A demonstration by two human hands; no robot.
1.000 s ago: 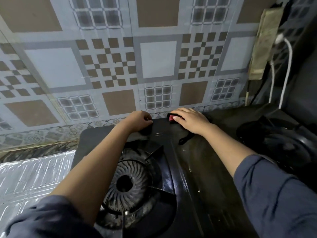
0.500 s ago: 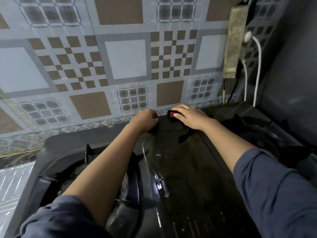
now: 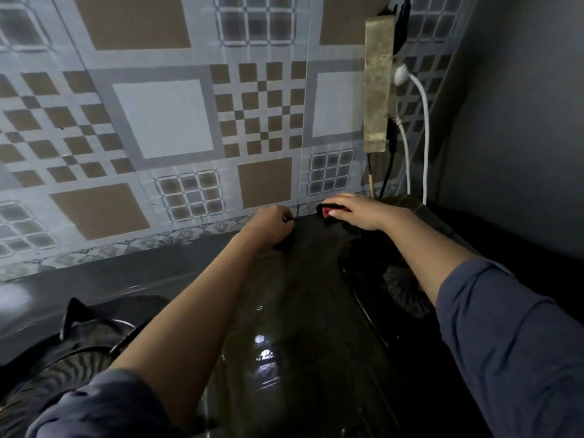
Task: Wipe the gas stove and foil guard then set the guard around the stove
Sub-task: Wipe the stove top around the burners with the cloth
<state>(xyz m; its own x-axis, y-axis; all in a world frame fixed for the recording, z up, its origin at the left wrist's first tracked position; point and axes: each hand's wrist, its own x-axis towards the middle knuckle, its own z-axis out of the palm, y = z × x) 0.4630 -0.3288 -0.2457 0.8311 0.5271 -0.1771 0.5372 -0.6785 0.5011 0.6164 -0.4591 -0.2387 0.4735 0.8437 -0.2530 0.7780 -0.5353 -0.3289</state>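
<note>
The view has swung right since a moment ago, and the left burner [image 3: 63, 368] now sits at the lower left. Both hands are still at the back edge of the gas stove [image 3: 300, 311], which stands just beside the tiled wall [image 3: 158, 121]. The left hand [image 3: 271, 224] is curled tight on that edge, and I cannot tell whether it grips anything. The right hand [image 3: 360, 211] lies nearly flat, its fingers pressing a red and black pad [image 3: 325, 211]. The right burner [image 3: 401, 292] shows under that forearm.

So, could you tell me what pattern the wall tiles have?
Wall tiles: brown and grey checked squares; head view.
</note>
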